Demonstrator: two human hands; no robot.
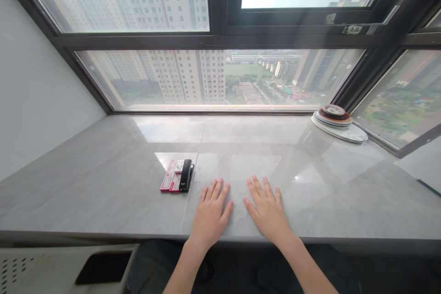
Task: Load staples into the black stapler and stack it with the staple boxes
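My left hand [211,213] lies flat, palm down, on the grey marble sill [103,193], fingers stretched out and holding nothing. My right hand [267,211] rests flat beside it, a small gap between the two, fingers spread and empty. Just left of my left hand lies a black stapler [186,175]. Against its left side sit small pink boxes [171,177], likely staple packs. Neither hand touches the stapler or the boxes.
A stack of round plates [336,121] sits at the sill's far right corner by the window frame [220,39]. A white wall [34,92] bounds the left side. The sill's front edge runs just below my wrists.
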